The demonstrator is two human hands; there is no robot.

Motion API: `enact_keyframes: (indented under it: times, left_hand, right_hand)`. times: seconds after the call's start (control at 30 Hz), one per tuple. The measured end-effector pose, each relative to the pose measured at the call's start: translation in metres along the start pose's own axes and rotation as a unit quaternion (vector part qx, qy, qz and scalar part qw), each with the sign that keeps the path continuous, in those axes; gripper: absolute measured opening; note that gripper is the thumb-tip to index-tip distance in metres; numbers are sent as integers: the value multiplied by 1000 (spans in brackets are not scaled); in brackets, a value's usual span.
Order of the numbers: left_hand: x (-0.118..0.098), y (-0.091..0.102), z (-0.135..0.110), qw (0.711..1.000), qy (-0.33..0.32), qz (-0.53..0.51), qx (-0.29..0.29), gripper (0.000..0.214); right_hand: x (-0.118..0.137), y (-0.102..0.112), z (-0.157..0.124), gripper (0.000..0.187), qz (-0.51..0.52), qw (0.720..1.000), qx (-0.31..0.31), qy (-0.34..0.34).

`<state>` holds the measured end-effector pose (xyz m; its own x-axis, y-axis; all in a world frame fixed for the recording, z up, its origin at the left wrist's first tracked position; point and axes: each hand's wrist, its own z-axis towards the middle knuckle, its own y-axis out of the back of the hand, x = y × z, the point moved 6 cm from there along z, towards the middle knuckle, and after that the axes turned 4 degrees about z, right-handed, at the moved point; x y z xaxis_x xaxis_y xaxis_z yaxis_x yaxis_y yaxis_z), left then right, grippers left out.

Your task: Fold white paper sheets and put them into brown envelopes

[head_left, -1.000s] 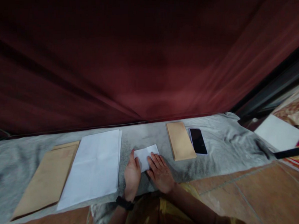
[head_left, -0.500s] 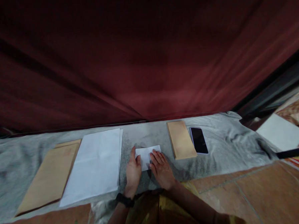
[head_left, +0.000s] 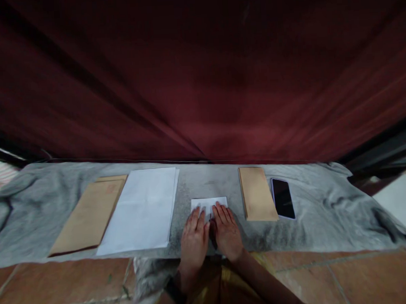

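A small folded piece of white paper [head_left: 208,202] lies on the grey cloth in front of me, its lower part hidden under my fingers. My left hand [head_left: 194,238] rests flat on the paper's left side, fingers stretched forward. On its right side, my right hand [head_left: 226,232] lies flat in the same way. The two thumbs come close together in the middle. To the left of my hands is a stack of large white sheets [head_left: 141,209]. Right of them sits a stack of small brown envelopes [head_left: 258,194].
Large brown envelopes [head_left: 89,214] lie at the far left of the grey cloth [head_left: 328,209]. A phone [head_left: 283,198] with a dark screen is beside the small envelopes. A dark red curtain [head_left: 200,102] hangs behind. Tiled floor [head_left: 60,286] shows along the near edge.
My left hand has moved from the paper's left edge to lie flat on it, beside my right hand. The view has shifted, so the things on the cloth appear further right.
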<state>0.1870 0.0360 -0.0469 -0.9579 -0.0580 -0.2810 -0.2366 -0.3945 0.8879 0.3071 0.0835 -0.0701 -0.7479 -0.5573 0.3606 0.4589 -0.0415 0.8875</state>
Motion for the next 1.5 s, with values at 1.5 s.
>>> enact_keyframes:
  times: [1.5]
  left_hand:
    - [-11, -11, -30, 988, -113, 89, 53, 63]
  right_hand:
    - [-30, 7, 30, 52, -18, 994, 61, 94]
